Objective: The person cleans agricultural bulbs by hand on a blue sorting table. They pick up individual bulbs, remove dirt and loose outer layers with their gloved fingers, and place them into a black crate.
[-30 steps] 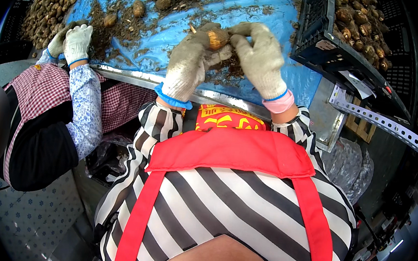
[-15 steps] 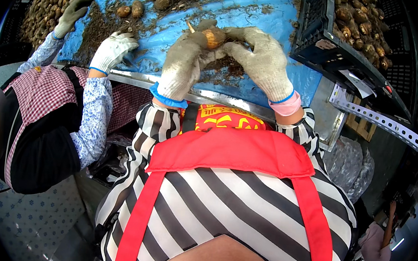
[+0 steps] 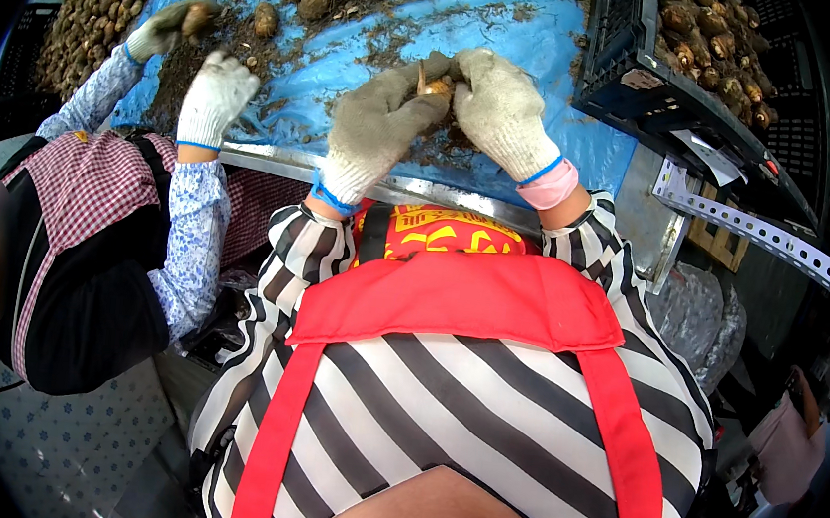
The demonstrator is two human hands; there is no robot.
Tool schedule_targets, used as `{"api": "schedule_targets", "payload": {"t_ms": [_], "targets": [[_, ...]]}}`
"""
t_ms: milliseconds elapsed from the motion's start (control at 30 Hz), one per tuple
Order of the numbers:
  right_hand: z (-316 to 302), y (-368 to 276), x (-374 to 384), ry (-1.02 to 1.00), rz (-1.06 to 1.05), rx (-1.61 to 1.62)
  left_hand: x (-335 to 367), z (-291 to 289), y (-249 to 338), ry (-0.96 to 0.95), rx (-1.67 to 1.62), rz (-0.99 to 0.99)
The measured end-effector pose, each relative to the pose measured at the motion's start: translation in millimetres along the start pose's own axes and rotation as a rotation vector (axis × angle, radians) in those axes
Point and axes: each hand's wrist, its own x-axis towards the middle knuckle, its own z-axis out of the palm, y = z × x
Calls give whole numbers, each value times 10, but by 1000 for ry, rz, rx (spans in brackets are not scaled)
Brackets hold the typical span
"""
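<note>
Between my gloved hands is a small brown taro corm (image 3: 437, 87) with a pale sprout. My left hand (image 3: 378, 121), in a dirty white knit glove, is closed round its left side. My right hand (image 3: 497, 112), gloved the same way, has its fingertips bent and pressed on the corm's right side. The gloves hide much of the corm. Under both hands lies a blue plastic sheet (image 3: 547, 32) strewn with dark soil and root fibres. Several soil-covered taro corms (image 3: 315, 0) lie in a heap beyond my hands.
At the right stands a black plastic crate (image 3: 621, 44) holding taro corms (image 3: 711, 38). A perforated metal bar (image 3: 757, 237) runs below it. To my left, a co-worker's gloved hands (image 3: 218, 100) are over the sheet, one holding a corm. A big taro pile (image 3: 99, 14) lies beyond.
My right hand has come round the corm and its fingers have bent onto it. The corm has turned and is more covered. The co-worker has picked up a corm and raised the other hand.
</note>
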Motion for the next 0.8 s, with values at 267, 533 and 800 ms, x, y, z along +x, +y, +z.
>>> {"api": "schedule_targets", "payload": {"t_ms": [267, 533, 800], "targets": [[-286, 47, -53, -134, -8, 234, 93, -78, -395, -146, -644, 198], [-190, 19, -62, -152, -70, 186, -60, -2, -134, -3, -274, 22], [102, 66, -57, -30, -99, 19, -44, -27, -19, -34, 132, 114]]}}
